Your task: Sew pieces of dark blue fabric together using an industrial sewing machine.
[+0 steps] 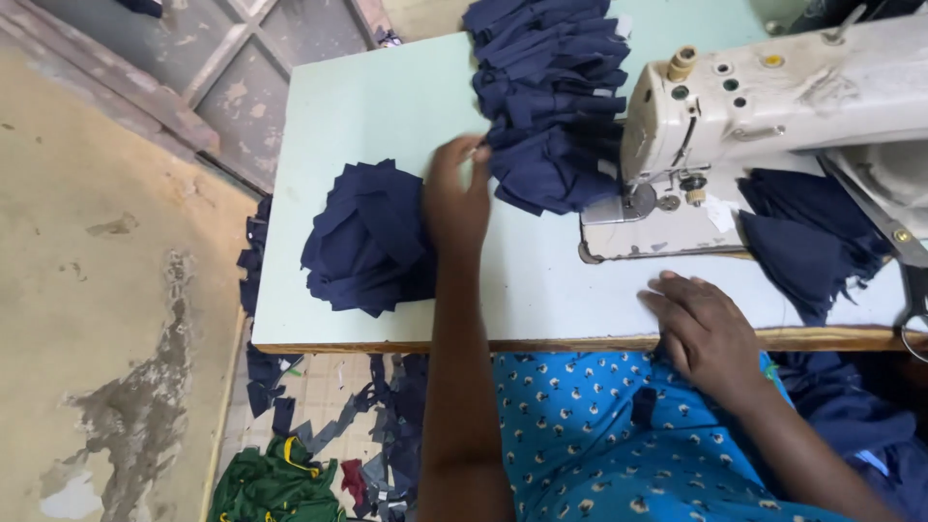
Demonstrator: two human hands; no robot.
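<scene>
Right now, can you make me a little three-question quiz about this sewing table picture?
1. True or false: the left hand is between two piles of navy cloth pieces.
2. Where does the right hand rest? A on the sewing machine, B at the table near edge, C on the scissors.
3. What colour is the cloth pile left of the left hand?

Key: 1 true. 2 B. 3 navy blue.
</scene>
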